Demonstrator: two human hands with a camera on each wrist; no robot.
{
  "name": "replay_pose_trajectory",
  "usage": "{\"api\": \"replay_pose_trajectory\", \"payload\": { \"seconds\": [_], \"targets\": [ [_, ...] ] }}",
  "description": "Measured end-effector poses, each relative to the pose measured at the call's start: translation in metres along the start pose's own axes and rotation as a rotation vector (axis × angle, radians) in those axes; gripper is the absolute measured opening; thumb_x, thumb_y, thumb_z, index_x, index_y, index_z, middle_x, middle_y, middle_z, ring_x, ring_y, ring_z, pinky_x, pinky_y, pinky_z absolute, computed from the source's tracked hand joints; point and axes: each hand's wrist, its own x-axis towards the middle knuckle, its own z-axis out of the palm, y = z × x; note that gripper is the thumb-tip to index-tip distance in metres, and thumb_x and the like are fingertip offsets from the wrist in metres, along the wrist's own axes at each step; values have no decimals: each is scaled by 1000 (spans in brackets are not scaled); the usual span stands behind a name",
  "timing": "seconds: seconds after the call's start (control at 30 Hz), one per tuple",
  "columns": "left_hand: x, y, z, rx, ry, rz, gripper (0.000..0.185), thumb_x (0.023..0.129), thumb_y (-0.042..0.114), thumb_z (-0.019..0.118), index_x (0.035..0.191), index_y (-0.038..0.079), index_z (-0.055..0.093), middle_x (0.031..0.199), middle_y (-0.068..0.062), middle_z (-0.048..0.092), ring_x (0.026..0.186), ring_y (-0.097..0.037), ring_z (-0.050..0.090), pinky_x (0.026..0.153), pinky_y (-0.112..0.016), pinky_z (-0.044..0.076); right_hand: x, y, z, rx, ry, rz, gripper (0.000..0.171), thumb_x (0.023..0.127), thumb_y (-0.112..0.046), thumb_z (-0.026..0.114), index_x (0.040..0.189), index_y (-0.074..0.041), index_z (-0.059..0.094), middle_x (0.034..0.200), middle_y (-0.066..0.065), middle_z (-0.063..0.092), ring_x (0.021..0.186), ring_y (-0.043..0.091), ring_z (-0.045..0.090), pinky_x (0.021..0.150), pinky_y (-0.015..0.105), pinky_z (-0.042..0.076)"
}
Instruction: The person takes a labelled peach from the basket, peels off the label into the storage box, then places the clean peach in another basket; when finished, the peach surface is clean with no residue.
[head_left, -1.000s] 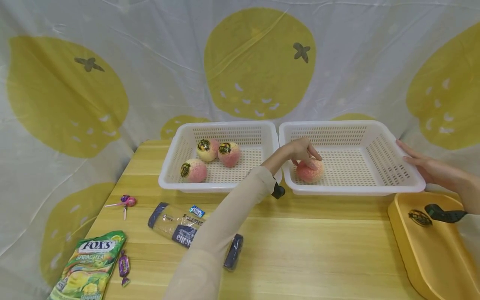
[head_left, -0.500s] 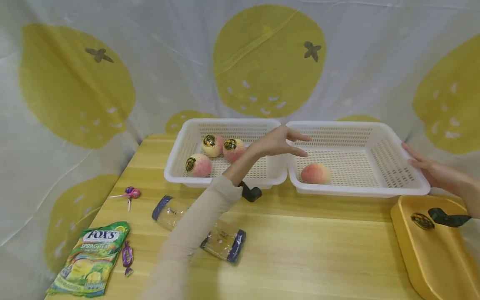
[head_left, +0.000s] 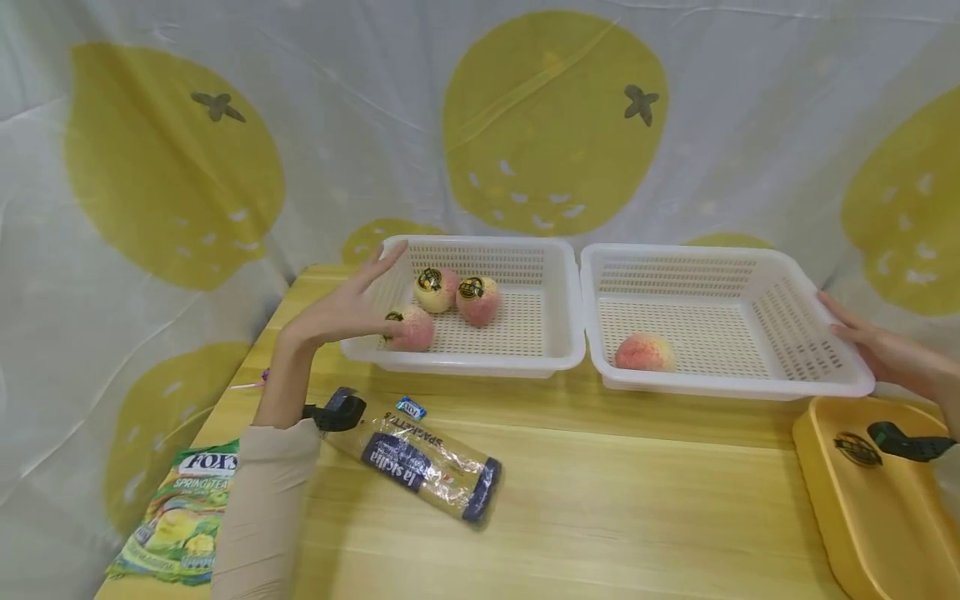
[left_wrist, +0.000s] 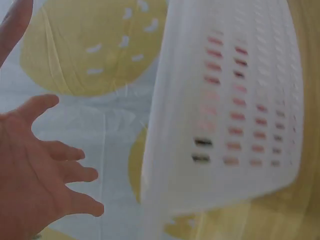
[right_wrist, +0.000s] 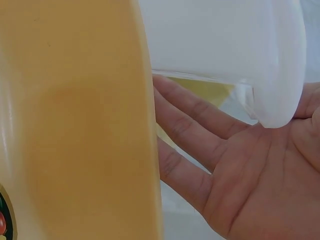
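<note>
As viewed from the head camera, located nearest peach (head_left: 411, 327) inside left basket (head_left: 465, 362), at its front-left corner, with dark sticker turned leftward. Logged second peach (head_left: 437, 289) and third peach (head_left: 478, 300) further back in left basket, just beside each other. Logged fourth peach (head_left: 643, 352) in right basket (head_left: 825, 385), immediately right of left basket. Judged nearest peach light, round and liable to roll, with smooth skin possibly easy to bruise or dent; best taken from above, fingertips set across widest part, clear of sticker. Found left hand (head_left: 341, 312) hovering at left wall of left basket, just beside nearest peach, fingers straight and spread wide, grasping nothing; unable to tell whether thumb touches fruit or rim. Confirmed in left wrist view: left hand (left_wrist: 35, 170) splayed, apart from blurred basket wall. Found right hand (head_left: 885, 354) well right of left basket, laid flat against outer rim of right basket, fingers extended, not curled round it. Also noted spaghetti packet (head_left: 420, 464) in front of left basket and yellow tray (head_left: 847, 500) far to its front right.
</note>
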Motion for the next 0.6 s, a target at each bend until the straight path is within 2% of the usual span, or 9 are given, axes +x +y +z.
{"api": "replay_pose_trajectory", "payload": {
  "seconds": [0.13,0.27,0.33,0.4,0.5,0.57,0.6],
  "targets": [
    [-13,-32,-5,-31,20,-92,124,83,28,87,164,43,-5,171,-4,-25,159,-40,-19,120,-77,14,-3,0,1,-36,19,-23,61,115,-36,17,149,-53,-31,158,-30,1,100,-18,50,77,22,52],
    [-20,-58,-1,-79,0,-122,124,85,27,84,165,37,-10,169,-13,-31,156,-48,-19,117,-81,12,-3,-1,2,-59,29,-26,61,115,-36,18,149,-53,-31,164,-25,-5,100,-19,48,77,21,51],
    [-20,-70,3,-121,-6,-126,122,86,25,83,165,37,-10,169,-13,-29,157,-46,-20,118,-80,11,-3,0,3,-56,31,-25,61,115,-37,17,149,-53,-31,164,-26,-9,99,-19,48,76,21,51],
    [-21,-80,7,-166,-10,-128,121,87,22,81,165,36,-10,169,-16,-28,158,-49,-13,119,-77,14,-2,1,3,-42,31,-26,60,115,-36,16,149,-53,-30,159,-32,-5,99,-18,49,76,22,52],
    [-22,-91,11,-232,-11,-114,119,89,18,79,166,34,-10,172,-19,-19,157,-51,7,120,-70,25,0,3,2,-54,31,-37,60,115,-36,17,149,-53,-30,153,-39,2,99,-17,50,77,22,52],
    [-23,-95,13,-270,-12,-103,118,90,15,77,166,33,-11,173,-20,-10,153,-51,20,117,-65,31,1,1,-1,-98,31,-42,61,115,-35,17,150,-52,-30,145,-44,18,98,-14,53,78,27,54],
    [-23,-97,14,-287,-11,-99,117,90,15,77,166,33,-11,174,-19,-7,152,-50,24,117,-63,32,0,-3,-1,-141,36,-26,62,115,-36,18,149,-50,-32,155,-37,19,101,-5,60,79,32,56]
  ]
}}
